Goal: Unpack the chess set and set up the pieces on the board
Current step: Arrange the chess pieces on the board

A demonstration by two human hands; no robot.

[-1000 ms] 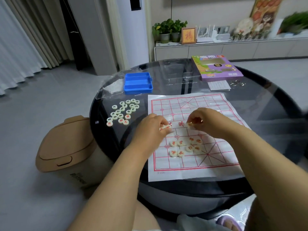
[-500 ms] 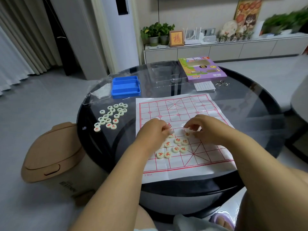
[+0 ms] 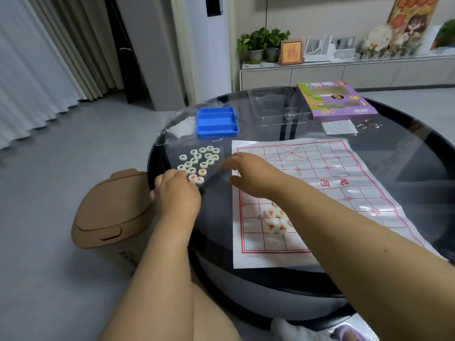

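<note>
The left hand [image 3: 178,193] hovered at the near edge of the loose pile of pieces [image 3: 199,161], fingers curled downward over the nearest discs — whether it pinched one could not be told. The right hand [image 3: 248,177] reached toward the same pile with fingers relaxed and empty, blurred. The pile lay left of the paper board [image 3: 327,173]; a small cluster of red pieces [image 3: 275,219] sat on the board's near half. The discs looked small, light, hard and smooth — likely slippery on the glass table [image 3: 406,148], best pinched by the rim. The thin board would probably shift easily.
</note>
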